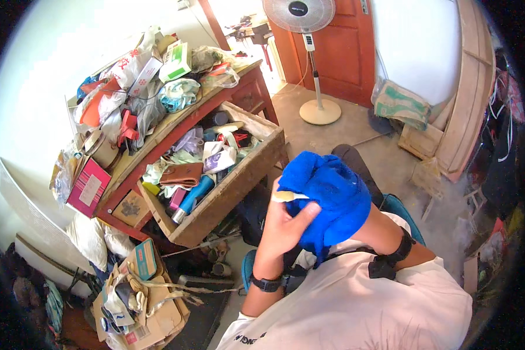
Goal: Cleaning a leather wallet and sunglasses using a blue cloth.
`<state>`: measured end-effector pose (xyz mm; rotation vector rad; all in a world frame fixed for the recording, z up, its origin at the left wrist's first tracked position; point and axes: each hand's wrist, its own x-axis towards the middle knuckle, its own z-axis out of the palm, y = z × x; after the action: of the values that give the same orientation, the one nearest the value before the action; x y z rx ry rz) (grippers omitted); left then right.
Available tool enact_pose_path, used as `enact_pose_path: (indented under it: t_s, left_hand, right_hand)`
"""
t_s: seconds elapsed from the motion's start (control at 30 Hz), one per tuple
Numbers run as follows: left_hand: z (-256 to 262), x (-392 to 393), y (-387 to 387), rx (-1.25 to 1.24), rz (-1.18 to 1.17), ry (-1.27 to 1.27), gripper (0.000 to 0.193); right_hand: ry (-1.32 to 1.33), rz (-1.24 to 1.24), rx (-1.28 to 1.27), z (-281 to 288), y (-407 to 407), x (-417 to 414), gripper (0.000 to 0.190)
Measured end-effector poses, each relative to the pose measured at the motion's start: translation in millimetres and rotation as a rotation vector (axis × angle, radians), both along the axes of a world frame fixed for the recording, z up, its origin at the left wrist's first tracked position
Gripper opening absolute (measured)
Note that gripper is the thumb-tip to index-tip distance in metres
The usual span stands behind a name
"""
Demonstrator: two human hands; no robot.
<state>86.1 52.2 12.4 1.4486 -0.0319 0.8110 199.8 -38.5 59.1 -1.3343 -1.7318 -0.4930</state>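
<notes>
A bright blue plush cloth is bunched up in front of my chest. My left hand grips its left side, with the thumb on the near face and the fingers behind. A small cream-and-tan piece shows between that hand and the cloth; its kind is unclear. My right forearm runs up to the cloth, which covers the right hand, so its fingers are hidden. To the left, an open wooden drawer holds a brown wallet, a blue cylinder, a tissue pack and plastic bags.
Bags and boxes crowd the top of the red wooden desk. Flattened cardboard lies at lower left. A standing fan is by the red door. Wooden panels lean at the right, near a green-and-tan sack.
</notes>
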Motion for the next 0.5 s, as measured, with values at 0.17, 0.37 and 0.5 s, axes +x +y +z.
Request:
enact_pose_path:
  t_s: [0.17,0.37,0.5]
  left_hand:
    - [0.7,2.9,-0.9,-0.130,0.225,-0.069,0.037]
    - [1.8,-4.3,0.5,-0.218,0.380,-0.164,0.033]
    - [1.8,-14.3,3.8,-0.243,0.460,-0.191,0.034]
  right_hand:
    - [0.084,0.137,-0.038,6.7,1.7,-7.5,0.033]
    - [0.091,0.226,-0.162,-2.0,15.8,-9.8,0.035]
    - [0.124,0.313,-0.198,-14.0,19.9,-7.3,0.035]
